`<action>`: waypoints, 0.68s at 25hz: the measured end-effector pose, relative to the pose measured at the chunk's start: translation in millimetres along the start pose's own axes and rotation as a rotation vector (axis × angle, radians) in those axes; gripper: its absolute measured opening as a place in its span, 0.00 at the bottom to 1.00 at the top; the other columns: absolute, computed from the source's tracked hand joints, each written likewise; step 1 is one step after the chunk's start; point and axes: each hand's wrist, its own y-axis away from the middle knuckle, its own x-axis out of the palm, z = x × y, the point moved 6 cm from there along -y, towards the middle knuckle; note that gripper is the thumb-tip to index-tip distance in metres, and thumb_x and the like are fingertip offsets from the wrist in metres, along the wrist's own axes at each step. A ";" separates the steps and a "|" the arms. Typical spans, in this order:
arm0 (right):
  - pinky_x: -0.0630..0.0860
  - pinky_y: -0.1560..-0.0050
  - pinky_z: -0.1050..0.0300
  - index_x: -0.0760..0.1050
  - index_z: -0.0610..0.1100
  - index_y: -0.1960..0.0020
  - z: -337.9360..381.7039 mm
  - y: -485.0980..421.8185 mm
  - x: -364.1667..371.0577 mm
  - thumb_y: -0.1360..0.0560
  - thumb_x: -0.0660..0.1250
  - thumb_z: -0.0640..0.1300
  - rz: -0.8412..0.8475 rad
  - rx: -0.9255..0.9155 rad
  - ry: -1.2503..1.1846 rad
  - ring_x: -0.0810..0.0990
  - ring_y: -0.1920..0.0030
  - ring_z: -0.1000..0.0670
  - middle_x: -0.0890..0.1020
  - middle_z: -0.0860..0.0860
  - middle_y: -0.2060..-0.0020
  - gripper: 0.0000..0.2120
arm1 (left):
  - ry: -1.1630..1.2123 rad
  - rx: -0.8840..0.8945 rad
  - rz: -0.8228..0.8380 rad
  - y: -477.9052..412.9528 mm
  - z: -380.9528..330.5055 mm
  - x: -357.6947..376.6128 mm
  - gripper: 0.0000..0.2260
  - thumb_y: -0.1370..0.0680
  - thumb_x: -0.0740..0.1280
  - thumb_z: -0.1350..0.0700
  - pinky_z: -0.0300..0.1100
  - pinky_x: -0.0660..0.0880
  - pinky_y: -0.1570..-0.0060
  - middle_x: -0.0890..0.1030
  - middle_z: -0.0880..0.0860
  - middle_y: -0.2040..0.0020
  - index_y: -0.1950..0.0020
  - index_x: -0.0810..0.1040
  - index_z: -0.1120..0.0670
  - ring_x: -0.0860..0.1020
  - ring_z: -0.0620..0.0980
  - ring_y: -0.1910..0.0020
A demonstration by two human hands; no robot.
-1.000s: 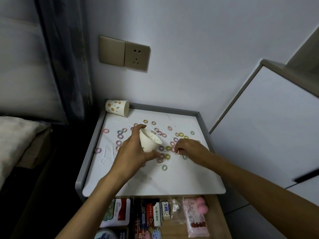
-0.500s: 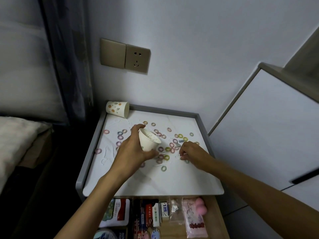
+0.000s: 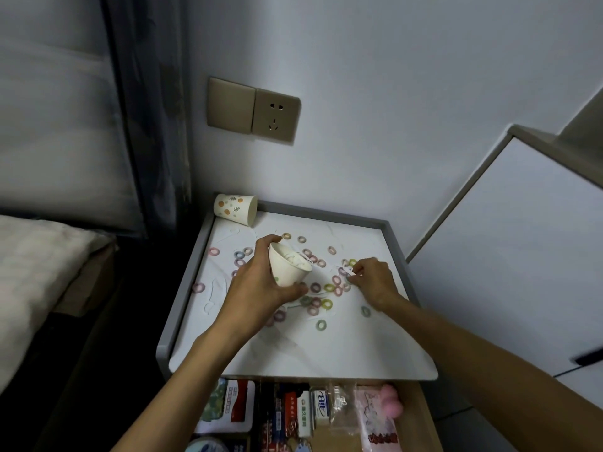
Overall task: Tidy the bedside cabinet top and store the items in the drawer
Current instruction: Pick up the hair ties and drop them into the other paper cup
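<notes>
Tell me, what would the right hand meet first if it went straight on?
Most likely the coloured rings just ahead of the right hand, then the cup the left hand holds.

The white worktop [image 3: 326, 350] is sitting inside a raised grey rim [image 3: 326, 214] that is running along its left, far and right sides. A patterned paper cup [image 3: 235, 208] is lying on its side in the far left corner, touching the rim. Small coloured rings [image 3: 321, 325] are lying scattered over the far half, clustering thickest in the middle. 1 pale ring [image 3: 198, 287] is lying apart near the left edge and another [image 3: 365, 310] towards the right. Thin white pieces [image 3: 212, 295], too faint to identify, are lying on the left side.
</notes>
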 end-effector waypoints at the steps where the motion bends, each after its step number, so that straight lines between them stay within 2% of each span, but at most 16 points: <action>1: 0.78 0.50 0.53 0.82 0.39 0.47 1.6 0.0 0.8 0.25 0.72 0.45 0.004 0.001 0.045 0.81 0.51 0.44 0.84 0.42 0.51 0.12 | 0.000 0.000 0.002 -0.3 0.6 0.3 0.37 0.35 0.79 0.47 0.40 0.75 0.61 0.75 0.42 0.48 0.34 0.61 0.37 0.77 0.46 0.53; 7: 0.75 0.53 0.55 0.79 0.39 0.44 12.7 1.7 3.9 0.22 0.68 0.48 0.086 -0.020 0.229 0.81 0.49 0.43 0.82 0.42 0.48 0.13 | 0.002 -0.002 0.003 0.0 -0.1 1.5 0.37 0.35 0.79 0.47 0.32 0.69 0.66 0.73 0.41 0.49 0.34 0.61 0.37 0.75 0.40 0.55; 10: 0.70 0.58 0.58 0.80 0.41 0.46 13.4 2.0 -7.7 0.24 0.70 0.48 0.034 -0.055 0.226 0.81 0.51 0.44 0.83 0.44 0.50 0.11 | 0.002 0.001 -0.002 0.0 0.5 0.1 0.37 0.35 0.79 0.46 0.37 0.74 0.63 0.74 0.41 0.49 0.34 0.61 0.37 0.76 0.42 0.54; 13: 0.73 0.58 0.59 0.80 0.42 0.46 13.2 3.4 -21.9 0.23 0.69 0.45 -0.016 -0.090 0.199 0.82 0.55 0.45 0.84 0.44 0.52 0.08 | -0.016 -0.002 -0.002 -0.8 1.0 0.1 0.36 0.35 0.79 0.46 0.43 0.77 0.59 0.74 0.43 0.48 0.34 0.61 0.37 0.77 0.48 0.53; 17: 0.78 0.53 0.55 0.82 0.41 0.45 14.0 6.0 -36.4 0.20 0.65 0.43 -0.039 -0.172 0.161 0.82 0.52 0.44 0.84 0.44 0.52 0.09 | -0.008 -0.010 0.005 -1.5 1.6 4.8 0.37 0.35 0.79 0.47 0.34 0.71 0.65 0.75 0.43 0.48 0.33 0.62 0.38 0.76 0.46 0.54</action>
